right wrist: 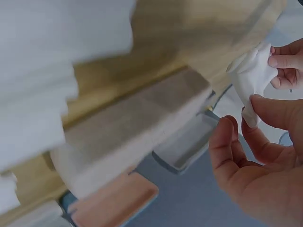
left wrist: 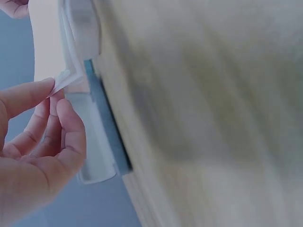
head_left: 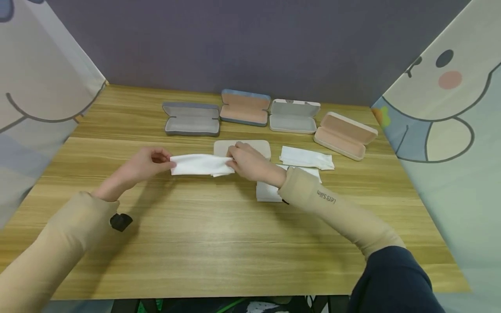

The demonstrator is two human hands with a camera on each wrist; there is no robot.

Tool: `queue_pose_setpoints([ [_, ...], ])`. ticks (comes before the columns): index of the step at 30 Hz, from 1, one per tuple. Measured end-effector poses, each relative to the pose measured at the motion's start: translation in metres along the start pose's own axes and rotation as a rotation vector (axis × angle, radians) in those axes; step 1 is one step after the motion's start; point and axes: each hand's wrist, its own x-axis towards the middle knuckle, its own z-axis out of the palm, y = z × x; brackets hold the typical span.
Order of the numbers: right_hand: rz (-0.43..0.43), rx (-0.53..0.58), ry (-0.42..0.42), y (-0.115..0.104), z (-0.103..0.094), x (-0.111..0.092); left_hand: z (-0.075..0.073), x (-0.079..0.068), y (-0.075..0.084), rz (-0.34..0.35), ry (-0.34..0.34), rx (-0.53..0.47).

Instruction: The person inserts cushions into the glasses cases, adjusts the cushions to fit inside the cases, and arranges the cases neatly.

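A folded white cloth (head_left: 201,165) is stretched level between both hands, above the wooden table. My left hand (head_left: 146,163) pinches its left end between thumb and forefinger, the other fingers curled below, and layered edges of the cloth show in the left wrist view. At the opposite end, my right hand (head_left: 252,163) pinches a bunched corner, clearly visible in the right wrist view. Just behind the cloth lies a closed cream glasses case (head_left: 222,147), partly covered by the right hand in the head view. More folded white cloths (head_left: 306,156) lie right of that hand, one partly under the forearm.
Several open glasses cases stand along the back: a grey one (head_left: 192,126), a blue one with pink lining (head_left: 244,114), a white one (head_left: 293,124) and a cream one with pink lining (head_left: 340,141). A dark panel (head_left: 242,48) rises behind the table (head_left: 219,252).
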Motion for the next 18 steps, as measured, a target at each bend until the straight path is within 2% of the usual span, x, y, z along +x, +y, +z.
queue_pose_setpoints([
  [9, -0.002, 0.001, -0.016, 0.005, -0.025, 0.030, -0.025, 0.015, 0.006, 0.024, 0.123, -0.049],
  [14, -0.007, 0.016, -0.003, 0.012, -0.033, 0.051, -0.035, 0.029, 0.007, -0.008, 0.182, -0.052],
  [18, 0.011, 0.018, -0.003, 0.017, -0.035, 0.065, -0.040, 0.039, 0.008, -0.027, 0.194, -0.039],
])
